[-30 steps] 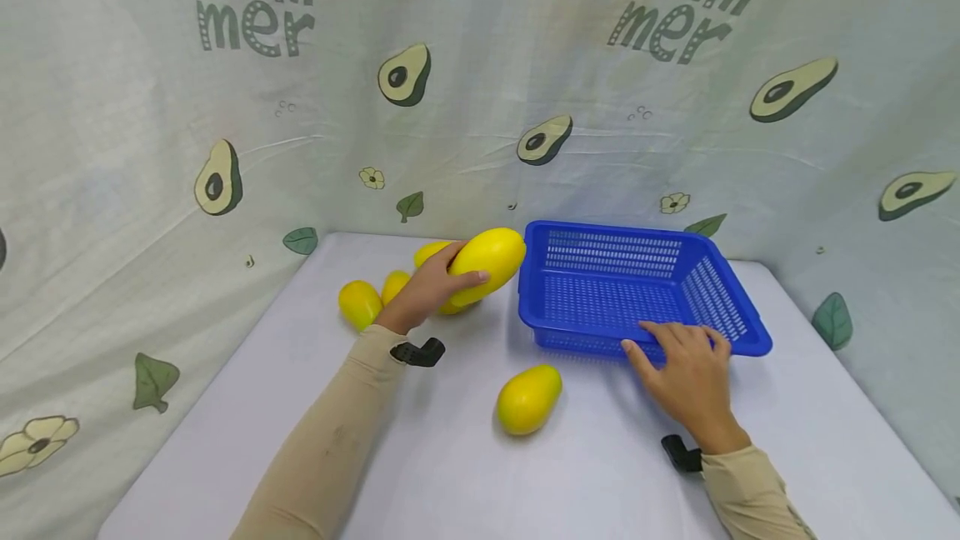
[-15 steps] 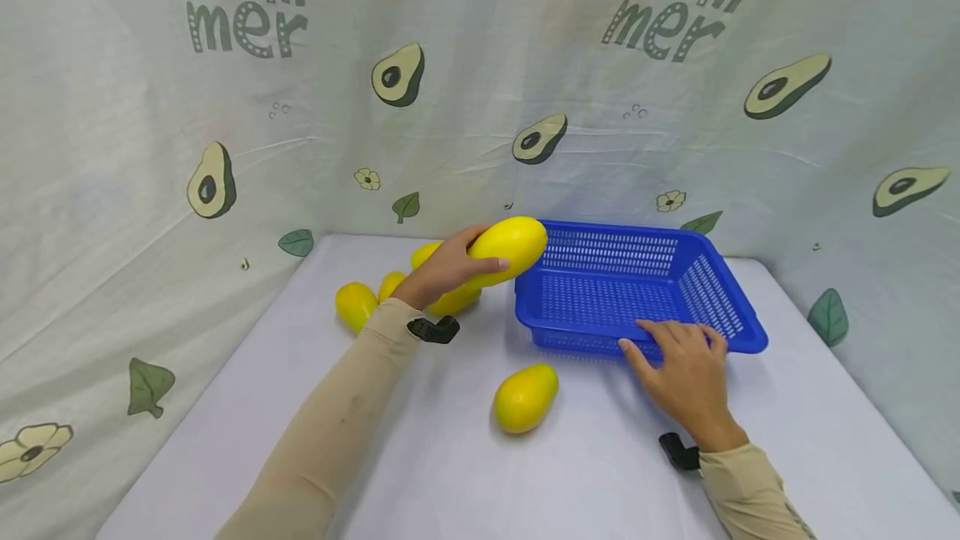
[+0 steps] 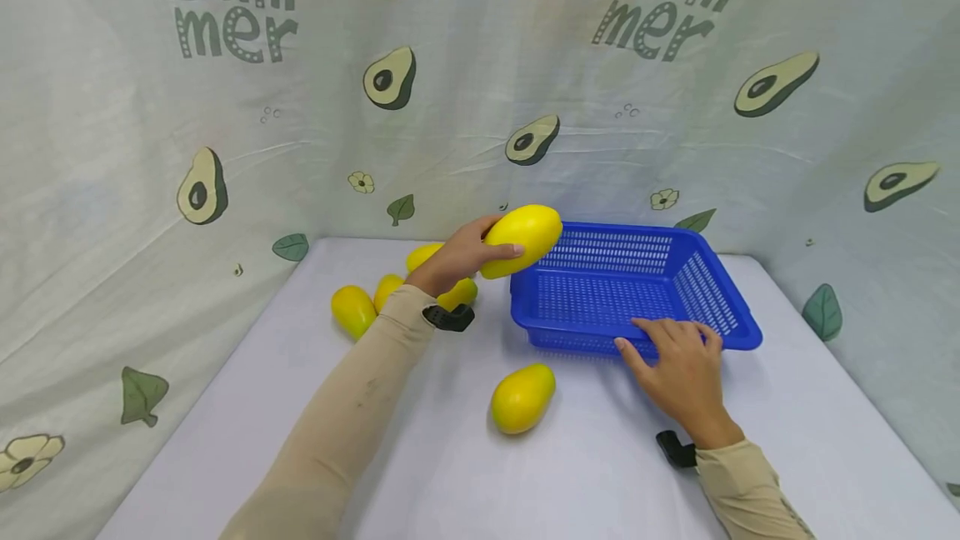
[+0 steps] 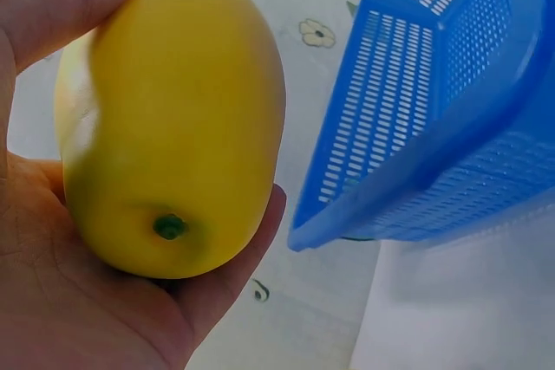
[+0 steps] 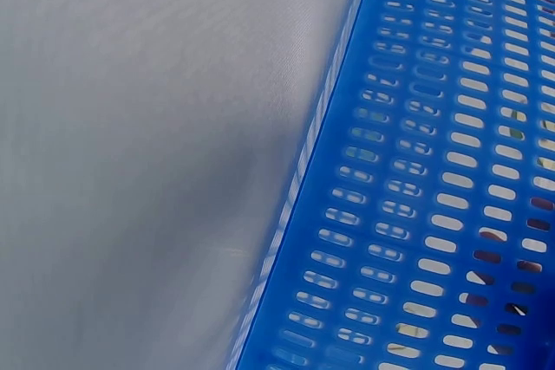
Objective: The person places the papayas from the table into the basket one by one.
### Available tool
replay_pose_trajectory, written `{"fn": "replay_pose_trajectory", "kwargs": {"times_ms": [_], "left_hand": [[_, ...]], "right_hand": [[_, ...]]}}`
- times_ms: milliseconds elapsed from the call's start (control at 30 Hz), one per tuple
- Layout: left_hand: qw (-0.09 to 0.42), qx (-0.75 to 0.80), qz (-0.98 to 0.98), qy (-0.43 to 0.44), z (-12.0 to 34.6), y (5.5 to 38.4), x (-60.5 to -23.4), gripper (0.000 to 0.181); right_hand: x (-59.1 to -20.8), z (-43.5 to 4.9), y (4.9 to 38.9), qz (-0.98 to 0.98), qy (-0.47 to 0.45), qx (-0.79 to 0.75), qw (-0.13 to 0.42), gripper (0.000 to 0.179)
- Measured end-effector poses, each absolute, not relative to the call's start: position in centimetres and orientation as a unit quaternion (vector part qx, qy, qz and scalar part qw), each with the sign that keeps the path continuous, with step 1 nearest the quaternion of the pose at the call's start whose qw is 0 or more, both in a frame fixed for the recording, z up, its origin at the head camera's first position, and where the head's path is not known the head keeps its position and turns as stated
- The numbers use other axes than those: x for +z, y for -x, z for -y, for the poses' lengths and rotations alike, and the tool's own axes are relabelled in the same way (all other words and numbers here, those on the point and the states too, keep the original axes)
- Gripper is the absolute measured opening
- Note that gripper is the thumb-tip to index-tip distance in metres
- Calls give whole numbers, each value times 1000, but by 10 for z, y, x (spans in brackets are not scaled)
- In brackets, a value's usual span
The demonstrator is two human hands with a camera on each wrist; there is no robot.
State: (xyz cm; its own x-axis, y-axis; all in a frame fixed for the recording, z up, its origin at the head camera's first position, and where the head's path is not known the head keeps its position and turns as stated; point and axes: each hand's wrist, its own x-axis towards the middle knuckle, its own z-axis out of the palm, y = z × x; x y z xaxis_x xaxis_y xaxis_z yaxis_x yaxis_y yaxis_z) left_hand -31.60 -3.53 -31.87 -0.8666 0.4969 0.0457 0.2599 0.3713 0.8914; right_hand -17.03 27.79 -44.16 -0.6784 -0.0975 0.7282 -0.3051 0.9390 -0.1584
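Observation:
My left hand [image 3: 465, 257] holds a yellow mango [image 3: 525, 240] up near the back left corner of the blue plastic basket [image 3: 522, 307]. In the left wrist view, the thumb and fingers wrap around the mango [image 4: 182, 119], whose green stem end faces the camera. My right hand [image 3: 682, 369] grips the basket's front rim, fingers hooked over it. Through the slots of the basket wall [image 5: 347, 214], parts of the fingers show in the right wrist view. Inside, the basket floor is bare mesh.
A single mango [image 3: 522, 398] lies on the white table [image 3: 450, 473] in front of the basket. Several more, among them a mango [image 3: 352, 311] at the far left, are grouped partly behind the left forearm. A printed cloth [image 3: 450, 148] hangs behind the table.
My left hand has carried the mango up and to the right, from above the grouped mangoes to the basket's left edge. The right hand has stayed on the rim.

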Motion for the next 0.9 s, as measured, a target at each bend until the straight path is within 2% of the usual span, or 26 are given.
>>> {"fn": "replay_pose_trajectory", "kwargs": {"times_ms": [233, 600, 900], "left_hand": [[93, 498, -825, -251, 18, 320, -312, 77], [98, 492, -820, -275, -10, 328, -304, 68], [111, 453, -839, -280, -26, 332, -301, 71]], "right_hand": [[-442, -281, 168, 908, -114, 133, 381, 45], [-444, -288, 171, 903, -128, 145, 383, 39], [-444, -285, 171, 908, -121, 142, 376, 39]]}}
